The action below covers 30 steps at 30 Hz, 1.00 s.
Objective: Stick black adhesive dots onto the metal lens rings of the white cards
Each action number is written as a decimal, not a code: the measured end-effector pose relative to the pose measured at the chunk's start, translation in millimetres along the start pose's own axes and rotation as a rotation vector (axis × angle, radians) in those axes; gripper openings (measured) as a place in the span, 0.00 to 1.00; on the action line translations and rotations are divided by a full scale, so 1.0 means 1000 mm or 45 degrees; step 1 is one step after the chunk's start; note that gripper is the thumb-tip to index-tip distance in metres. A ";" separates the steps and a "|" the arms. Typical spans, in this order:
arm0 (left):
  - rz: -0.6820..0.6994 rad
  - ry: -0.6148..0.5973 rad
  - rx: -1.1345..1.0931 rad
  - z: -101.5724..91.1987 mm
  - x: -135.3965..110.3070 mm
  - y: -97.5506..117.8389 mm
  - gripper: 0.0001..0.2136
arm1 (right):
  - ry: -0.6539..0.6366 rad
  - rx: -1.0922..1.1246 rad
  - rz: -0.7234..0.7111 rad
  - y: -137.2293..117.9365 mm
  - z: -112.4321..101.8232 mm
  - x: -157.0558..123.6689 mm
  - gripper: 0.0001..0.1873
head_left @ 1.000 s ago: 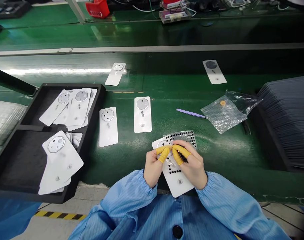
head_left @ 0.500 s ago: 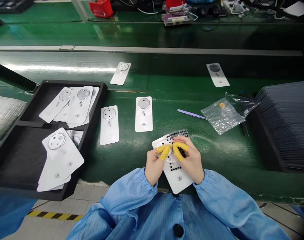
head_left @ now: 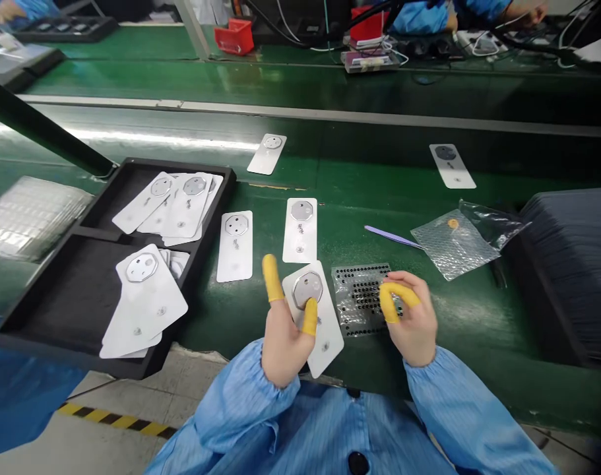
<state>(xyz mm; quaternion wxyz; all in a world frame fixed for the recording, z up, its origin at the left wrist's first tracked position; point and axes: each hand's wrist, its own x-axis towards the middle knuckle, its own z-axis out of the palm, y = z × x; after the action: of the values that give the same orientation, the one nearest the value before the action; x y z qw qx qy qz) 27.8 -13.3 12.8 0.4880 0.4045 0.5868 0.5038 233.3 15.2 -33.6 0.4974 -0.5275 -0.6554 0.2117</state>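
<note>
My left hand [head_left: 284, 323], with yellow finger cots, holds a white card [head_left: 316, 316] bearing a silver octagonal piece; the thumb presses on that piece and the forefinger sticks up. My right hand [head_left: 410, 316] rests on the transparent sheet of black dots [head_left: 355, 297] lying on the green belt, its capped fingers curled and pinched at the sheet's right edge. What the pinch holds is too small to see. The card and the dot sheet now lie side by side.
A black tray [head_left: 53, 290] of white cards sits at the left. Two cards [head_left: 235, 245] [head_left: 300, 229] lie ahead, two more [head_left: 266, 153] [head_left: 451, 165] farther off. Purple tweezers [head_left: 392, 236], a bubble bag [head_left: 451, 244] and a dark stack [head_left: 574, 264] lie right.
My hands have parted. The left hand drew the white card off to the left of the dot sheet; the right hand stayed on the sheet. The view tilted upward slightly.
</note>
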 end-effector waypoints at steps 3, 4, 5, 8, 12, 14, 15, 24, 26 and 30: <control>-0.053 -0.130 0.005 -0.005 -0.009 0.014 0.29 | 0.081 -0.179 -0.269 -0.023 -0.004 0.004 0.16; -0.092 -0.201 -0.003 -0.003 -0.009 0.018 0.26 | 0.079 -0.207 -0.343 -0.031 -0.004 0.004 0.19; -0.146 -0.274 -0.025 0.000 -0.008 0.021 0.22 | 0.047 -0.209 -0.397 -0.036 -0.003 0.004 0.22; -0.303 -0.462 -0.175 0.011 -0.002 0.029 0.13 | -0.184 -0.143 -0.437 -0.042 -0.004 0.002 0.26; -0.340 -0.657 -0.324 0.017 0.001 0.036 0.12 | -0.334 -0.191 -0.377 -0.038 -0.014 0.002 0.23; -0.331 -0.762 -0.306 0.016 0.000 0.036 0.12 | -0.371 -0.204 -0.398 -0.041 -0.019 0.006 0.21; -0.316 -0.797 -0.278 0.016 -0.001 0.036 0.13 | -0.392 -0.205 -0.421 -0.043 -0.022 0.008 0.20; -0.091 -0.798 -0.119 0.020 -0.002 0.032 0.12 | -0.490 -0.370 -0.703 -0.059 -0.031 0.015 0.22; -0.023 -0.782 -0.061 0.020 -0.002 0.033 0.10 | -0.485 -0.404 -0.790 -0.058 -0.031 0.011 0.22; 0.023 -0.783 0.002 0.021 -0.004 0.033 0.06 | -0.409 -0.347 -0.791 -0.055 -0.027 0.002 0.21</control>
<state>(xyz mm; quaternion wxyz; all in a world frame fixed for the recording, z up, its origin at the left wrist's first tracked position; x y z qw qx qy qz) 48.5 -7.1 45.6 0.6378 0.5436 0.4084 0.3618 231.2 -9.3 22.3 0.3540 -0.3248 -0.8760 0.0415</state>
